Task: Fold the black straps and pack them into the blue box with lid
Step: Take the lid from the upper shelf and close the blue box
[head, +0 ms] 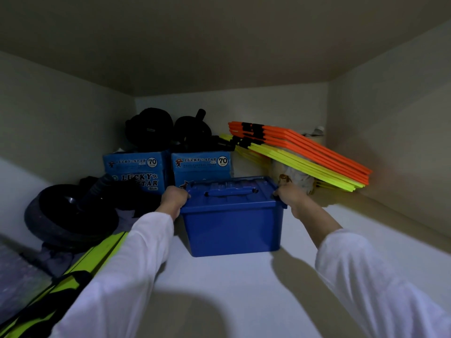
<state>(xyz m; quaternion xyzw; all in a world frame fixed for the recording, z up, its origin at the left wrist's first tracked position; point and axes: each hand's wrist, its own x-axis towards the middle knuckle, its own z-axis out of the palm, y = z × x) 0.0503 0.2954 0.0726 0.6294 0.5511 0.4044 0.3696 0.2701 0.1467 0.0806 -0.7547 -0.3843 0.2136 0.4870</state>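
Note:
The blue box (231,228) stands on a white shelf inside a cupboard, its lid (231,193) closed, with a carry handle on top. My left hand (173,200) grips the lid's left rim and my right hand (290,197) grips the right rim. Both arms are in white sleeves. No loose black straps show; whatever the box holds is hidden by the lid.
Two blue Lucky Star cartons (136,169) with black gear on top stand behind the box. Orange and yellow flat bars (305,154) lean at the back right. A black wheel (68,215) and a yellow-green bag (73,272) lie on the left. Walls close in on both sides.

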